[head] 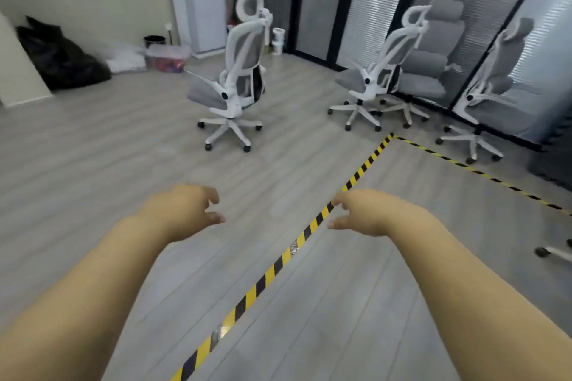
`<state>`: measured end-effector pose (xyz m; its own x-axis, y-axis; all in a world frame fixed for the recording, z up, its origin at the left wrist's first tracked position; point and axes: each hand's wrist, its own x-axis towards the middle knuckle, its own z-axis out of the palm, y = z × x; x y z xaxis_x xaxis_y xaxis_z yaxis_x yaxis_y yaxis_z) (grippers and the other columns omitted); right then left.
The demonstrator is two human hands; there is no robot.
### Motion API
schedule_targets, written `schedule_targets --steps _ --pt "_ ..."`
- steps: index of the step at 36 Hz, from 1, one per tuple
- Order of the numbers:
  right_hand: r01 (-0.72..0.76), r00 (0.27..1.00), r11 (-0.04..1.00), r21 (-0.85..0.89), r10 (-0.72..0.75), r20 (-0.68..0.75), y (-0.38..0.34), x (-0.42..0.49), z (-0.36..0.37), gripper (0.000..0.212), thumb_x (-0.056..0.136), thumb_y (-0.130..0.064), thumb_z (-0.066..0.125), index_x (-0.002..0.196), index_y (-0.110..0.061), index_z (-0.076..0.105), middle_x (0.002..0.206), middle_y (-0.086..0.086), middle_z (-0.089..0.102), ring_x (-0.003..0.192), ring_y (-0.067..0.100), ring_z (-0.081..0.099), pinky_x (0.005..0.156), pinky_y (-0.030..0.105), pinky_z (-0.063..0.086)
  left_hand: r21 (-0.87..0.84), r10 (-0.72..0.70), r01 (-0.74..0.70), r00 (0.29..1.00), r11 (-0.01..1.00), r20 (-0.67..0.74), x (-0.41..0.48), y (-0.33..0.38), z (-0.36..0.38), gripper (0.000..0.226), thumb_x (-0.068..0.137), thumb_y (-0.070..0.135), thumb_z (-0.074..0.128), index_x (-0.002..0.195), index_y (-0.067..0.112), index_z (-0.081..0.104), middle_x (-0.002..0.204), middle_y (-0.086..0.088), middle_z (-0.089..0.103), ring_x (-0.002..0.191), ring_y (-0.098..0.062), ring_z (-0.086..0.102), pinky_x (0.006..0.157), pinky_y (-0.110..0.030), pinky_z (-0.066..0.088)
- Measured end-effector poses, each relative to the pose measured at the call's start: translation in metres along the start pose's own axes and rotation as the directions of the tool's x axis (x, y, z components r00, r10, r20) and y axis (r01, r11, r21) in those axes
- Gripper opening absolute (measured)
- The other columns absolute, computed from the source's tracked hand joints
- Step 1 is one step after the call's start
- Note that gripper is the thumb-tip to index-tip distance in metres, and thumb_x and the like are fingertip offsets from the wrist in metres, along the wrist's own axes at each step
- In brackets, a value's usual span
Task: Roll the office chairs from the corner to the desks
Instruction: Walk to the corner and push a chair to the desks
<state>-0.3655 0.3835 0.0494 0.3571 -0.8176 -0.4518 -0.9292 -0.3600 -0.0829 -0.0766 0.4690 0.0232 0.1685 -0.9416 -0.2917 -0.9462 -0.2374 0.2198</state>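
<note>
A white-framed office chair with grey mesh back (240, 71) stands alone on the floor ahead, its seat facing left. A second white mesh chair (376, 74) stands to the right by the glass wall, with a padded grey chair (430, 62) just behind it. Another white chair (492, 83) stands at the far right against the glass. My left hand (182, 210) and my right hand (368, 213) are stretched out in front of me, fingers loosely curled and apart, holding nothing, well short of the chairs.
Yellow-black tape (309, 232) runs diagonally across the grey floor and turns at a corner near the right chairs. Black bags (58, 56), a clear bin (168, 59) and a black bucket (154, 40) lie along the left wall. A caster (544, 252) shows at the right edge.
</note>
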Motion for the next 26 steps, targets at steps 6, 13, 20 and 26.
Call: schedule_targets --steps 6,13,20,26 --pt "0.105 0.994 0.993 -0.044 -0.104 0.034 -0.023 0.076 -0.036 0.061 0.087 -0.056 0.055 0.137 -0.026 0.039 0.138 -0.002 0.048 0.120 0.021 0.049 0.096 0.037 0.043 0.002 -0.095 0.095 0.995 0.995 -0.003 0.042 -0.031 -0.013 0.044 0.083 0.059 0.055 0.119 0.033 0.053 0.119 0.009 0.058 0.107 -0.015 0.053 0.083 -0.029 0.043" --pt "0.162 0.986 0.984 -0.073 -0.160 0.035 -0.058 0.173 -0.079 0.060 0.088 -0.053 0.054 0.139 -0.025 0.037 0.140 -0.001 0.046 0.124 0.022 0.047 0.094 0.034 0.040 -0.003 -0.152 0.152 0.988 0.988 -0.022 0.121 -0.077 -0.041 0.044 0.082 0.059 0.056 0.118 0.034 0.053 0.118 0.008 0.058 0.106 -0.016 0.054 0.087 -0.031 0.044" --pt "0.141 0.990 0.989 -0.041 -0.140 0.013 -0.084 0.277 -0.127 0.061 0.087 -0.054 0.055 0.139 -0.026 0.038 0.140 0.000 0.046 0.123 0.022 0.047 0.097 0.036 0.041 0.033 -0.130 0.132 0.991 0.991 -0.042 0.231 -0.116 -0.093 0.044 0.083 0.058 0.055 0.119 0.034 0.052 0.119 0.010 0.057 0.108 -0.015 0.054 0.084 -0.029 0.043" --pt "0.083 0.997 0.996 0.024 -0.083 0.002 -0.084 0.348 -0.169 0.063 0.086 -0.055 0.056 0.140 -0.027 0.037 0.141 0.001 0.046 0.124 0.022 0.047 0.099 0.037 0.041 0.071 -0.051 0.054 0.997 0.996 -0.049 0.329 -0.125 -0.138 0.046 0.082 0.058 0.056 0.121 0.033 0.052 0.119 0.008 0.058 0.107 -0.016 0.054 0.082 -0.029 0.043"
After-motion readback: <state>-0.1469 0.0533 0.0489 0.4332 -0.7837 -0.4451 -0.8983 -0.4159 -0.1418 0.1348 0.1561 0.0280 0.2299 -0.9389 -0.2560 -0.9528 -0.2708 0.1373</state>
